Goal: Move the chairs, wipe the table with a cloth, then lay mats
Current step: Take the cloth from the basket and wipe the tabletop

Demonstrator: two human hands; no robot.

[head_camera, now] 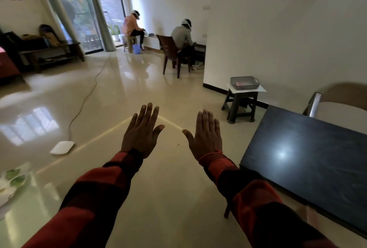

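My left hand (142, 132) and my right hand (205, 135) are stretched out in front of me, palms down, fingers straight, holding nothing, above the glossy floor. A dark blue-black table (309, 160) stands at the right, its near-left edge just right of my right forearm. Behind the table's far corner is a beige chair (341, 96) with a rounded back. At the lower left edge lies a white mat with green leaf prints (12, 180). No cloth is in sight.
A dark stool (241, 104) with a grey tray (244, 83) stands by the wall corner. A white device (62, 147) and its cable lie on the floor at left. Two seated people, a brown chair (170, 53) and a bench (51, 53) are at the room's far end.
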